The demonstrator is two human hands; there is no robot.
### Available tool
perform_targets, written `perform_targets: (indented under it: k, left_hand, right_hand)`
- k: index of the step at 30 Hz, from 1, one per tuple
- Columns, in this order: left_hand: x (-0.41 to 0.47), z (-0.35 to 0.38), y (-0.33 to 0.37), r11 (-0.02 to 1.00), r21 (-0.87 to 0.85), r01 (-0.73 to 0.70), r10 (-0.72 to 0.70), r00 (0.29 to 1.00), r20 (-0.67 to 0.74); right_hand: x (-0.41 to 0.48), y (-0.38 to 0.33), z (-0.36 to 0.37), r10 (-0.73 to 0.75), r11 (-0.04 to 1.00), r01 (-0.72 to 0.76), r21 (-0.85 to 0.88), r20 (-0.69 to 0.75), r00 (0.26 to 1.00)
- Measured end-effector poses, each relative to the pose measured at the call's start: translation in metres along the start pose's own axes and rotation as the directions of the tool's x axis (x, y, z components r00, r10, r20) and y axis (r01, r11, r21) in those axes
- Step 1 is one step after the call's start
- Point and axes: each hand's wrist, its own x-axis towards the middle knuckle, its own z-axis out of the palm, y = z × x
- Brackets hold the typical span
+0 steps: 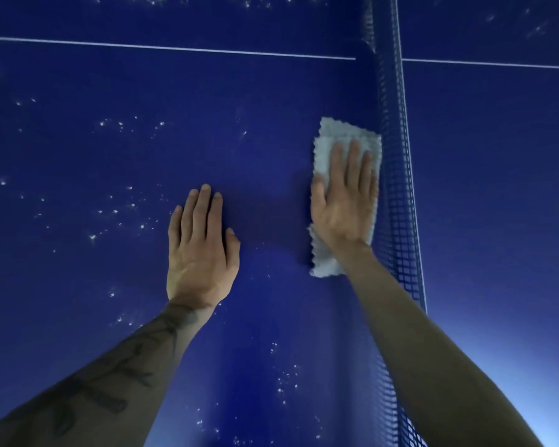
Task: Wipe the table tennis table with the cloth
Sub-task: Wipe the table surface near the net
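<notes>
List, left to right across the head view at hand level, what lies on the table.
White specks → left hand → cloth pressed under the flat right hand → net → bare table.

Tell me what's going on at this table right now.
A person is wiping a blue table tennis table. The right hand presses flat, fingers straight, on a folded pale cloth that lies right beside the net. The left hand rests flat on the bare surface to the left of the cloth and holds nothing. White specks dot the surface left of the hands and nearer the person.
</notes>
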Motion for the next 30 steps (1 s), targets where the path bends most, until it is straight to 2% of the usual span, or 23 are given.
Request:
perform_targets:
  k: [1, 3, 5, 6, 8, 10, 12, 14, 16, 18, 20, 22, 25, 27, 28, 30]
  left_hand:
    - [0.0, 0.0, 0.0, 1.0, 0.001, -0.001, 0.001, 1.0, -0.005]
    - [0.0, 0.0, 0.0, 1.0, 0.001, -0.007, 0.007, 1.0, -0.014]
    - [0.0, 0.0, 0.0, 1.0, -0.006, -0.013, 0.013, 1.0, -0.015]
    - [0.0, 0.0, 0.0, 1.0, -0.009, -0.009, 0.009, 1.0, -0.009]
    - [0.0, 0.0, 0.0, 1.0, -0.011, -0.001, 0.001, 1.0, 0.004]
    - [0.0, 0.0, -0.001, 1.0, -0.006, 0.003, -0.003, 1.0, 0.01]
    - [0.0, -0.001, -0.002, 1.0, -0.006, 0.0, 0.001, 1.0, 0.01]
    - [-0.001, -0.002, -0.001, 1.0, -0.006, -0.005, 0.005, 1.0, 0.008]
    - [0.0, -0.002, 0.0, 1.0, -0.011, -0.003, 0.003, 1.0, 0.011]
    - [0.0, -0.002, 0.0, 1.0, -0.014, -0.007, 0.007, 1.0, 0.006]
    - [0.0, -0.003, 0.001, 1.0, -0.026, -0.008, 0.008, 1.0, -0.002]
    - [-0.001, -0.004, 0.001, 0.999, -0.036, -0.006, 0.006, 1.0, -0.006]
    - [-0.002, -0.003, 0.0, 0.999, -0.035, -0.008, 0.008, 1.0, -0.008]
    - [-0.002, -0.003, -0.001, 0.999, -0.036, -0.016, 0.015, 1.0, -0.016]
    - [-0.002, -0.003, -0.001, 0.999, -0.035, -0.021, 0.02, 1.0, -0.023]
    - [-0.003, -0.003, 0.0, 0.999, -0.036, -0.025, 0.023, 0.999, -0.036]
  right_hand:
    - [0.0, -0.017, 0.003, -0.033, 0.999, 0.033, -0.008, -0.008, 0.999]
    - [-0.017, -0.043, 0.009, -0.211, 0.977, 0.211, -0.014, 0.016, 0.977]
    - [-0.046, -0.042, 0.012, -0.402, 0.914, 0.404, -0.03, 0.067, 0.913]
    - [-0.056, -0.028, 0.012, -0.435, 0.898, 0.438, -0.035, 0.078, 0.897]
    - [-0.063, 0.009, 0.005, -0.36, 0.933, 0.361, -0.006, 0.064, 0.931]
    - [-0.054, 0.035, -0.004, -0.198, 0.98, 0.196, 0.044, 0.054, 0.979]
    - [-0.038, 0.037, -0.006, -0.067, 0.997, 0.065, 0.043, 0.043, 0.997]
    - [-0.032, 0.013, 0.001, -0.005, 1.0, 0.005, 0.01, 0.003, 1.0]
    - [-0.042, -0.015, 0.009, -0.064, 0.998, 0.064, 0.011, -0.016, 0.998]
    - [-0.069, -0.028, 0.019, -0.243, 0.97, 0.243, 0.004, 0.002, 0.97]
    - [-0.092, -0.009, 0.019, -0.372, 0.927, 0.373, -0.031, 0.049, 0.927]
    - [-0.094, 0.024, 0.012, -0.331, 0.943, 0.332, -0.008, 0.05, 0.942]
    - [-0.072, 0.045, 0.0, -0.06, 0.998, 0.058, 0.033, 0.033, 0.998]
    - [-0.061, 0.025, 0.001, 0.073, 0.997, -0.073, 0.011, -0.005, 0.997]
    - [-0.06, 0.007, 0.004, 0.075, 0.997, -0.075, 0.005, -0.019, 0.997]
    - [-0.074, -0.026, 0.013, -0.056, 0.998, 0.056, 0.006, -0.017, 0.998]
